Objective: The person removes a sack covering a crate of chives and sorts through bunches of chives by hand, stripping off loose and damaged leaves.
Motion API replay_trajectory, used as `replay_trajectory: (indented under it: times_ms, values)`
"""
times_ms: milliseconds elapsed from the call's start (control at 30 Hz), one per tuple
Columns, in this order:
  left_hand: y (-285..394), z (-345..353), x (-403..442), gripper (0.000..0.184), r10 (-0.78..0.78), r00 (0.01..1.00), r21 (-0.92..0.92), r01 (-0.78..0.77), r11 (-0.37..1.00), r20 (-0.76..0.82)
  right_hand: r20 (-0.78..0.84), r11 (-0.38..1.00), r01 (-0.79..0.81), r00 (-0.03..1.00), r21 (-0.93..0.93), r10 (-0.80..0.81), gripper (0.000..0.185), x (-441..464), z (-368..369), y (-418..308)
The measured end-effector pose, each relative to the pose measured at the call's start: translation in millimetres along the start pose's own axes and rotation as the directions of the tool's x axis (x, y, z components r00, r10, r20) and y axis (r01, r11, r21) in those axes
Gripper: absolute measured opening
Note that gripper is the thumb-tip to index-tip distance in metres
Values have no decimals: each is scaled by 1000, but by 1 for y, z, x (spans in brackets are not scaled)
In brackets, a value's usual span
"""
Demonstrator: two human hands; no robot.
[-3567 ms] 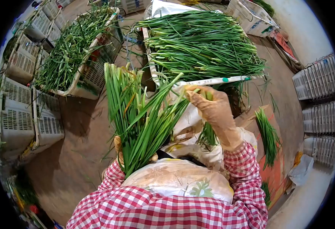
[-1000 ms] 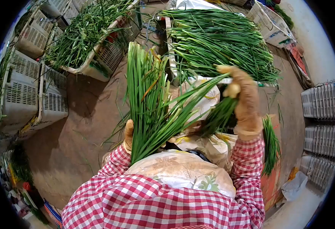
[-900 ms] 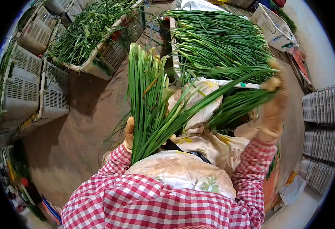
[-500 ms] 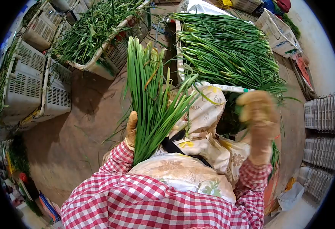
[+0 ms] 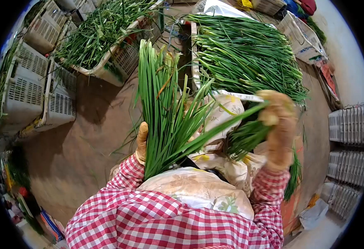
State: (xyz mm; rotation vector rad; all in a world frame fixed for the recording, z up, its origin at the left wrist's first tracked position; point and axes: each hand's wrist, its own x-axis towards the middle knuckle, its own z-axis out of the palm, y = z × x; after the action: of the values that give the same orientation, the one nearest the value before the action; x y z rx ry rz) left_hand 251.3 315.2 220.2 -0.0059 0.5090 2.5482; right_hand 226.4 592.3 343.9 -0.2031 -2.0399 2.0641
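Observation:
My left hand [image 5: 141, 143], gloved, is wrapped round a thick bunch of green chives [image 5: 159, 108] that stands upright against my apron [image 5: 190, 180]. Pale stem ends point away from me, and a dry brown leaf hangs among them. Off to the right, my gloved right hand [image 5: 278, 118] is blurred but closed on some chive leaves [image 5: 242, 120] stretching toward the bunch. More greens [image 5: 248, 139] hang below that hand; whether it holds these too I cannot tell. Beyond my knees a crate [image 5: 194, 56] is piled with chives [image 5: 244, 54] laid flat.
A crate of loose, tangled greens [image 5: 101, 39] stands at the upper left, near white slatted crates [image 5: 26, 85]. Stacked crates [image 5: 348, 124] line the right wall. Chives [image 5: 293, 176] lie low on the right, and a plastic bag [image 5: 314, 213] is at the lower right.
My right hand has shifted slightly and now has chive leaves drawn out from the bunch toward it. Greens now show below it. My left hand keeps its hold, almost still.

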Motion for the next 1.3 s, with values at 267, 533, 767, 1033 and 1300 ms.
replay_trajectory:
  times_ms: [267,533,767,1033,1300]
  values:
    - [2,-24,-1,90,15,999,86,-11,996,-51,-360,822,473,742,-317,-565,26,1,-30,-43]
    - [-3,19,3,90,23,996,67,-28,997,82,193,948,-30,977,-316,95,20,-18,58,40]
    - [-5,3,4,91,24,999,-2,-24,1000,49,-45,981,-179,982,77,183,19,-4,15,15]
    - [-3,6,0,90,16,995,-107,-5,994,102,-88,771,288,953,568,-290,41,3,-173,-51]
    - [4,-13,-3,72,-284,941,-158,314,936,186,107,517,560,739,-648,-666,31,9,-83,-23]
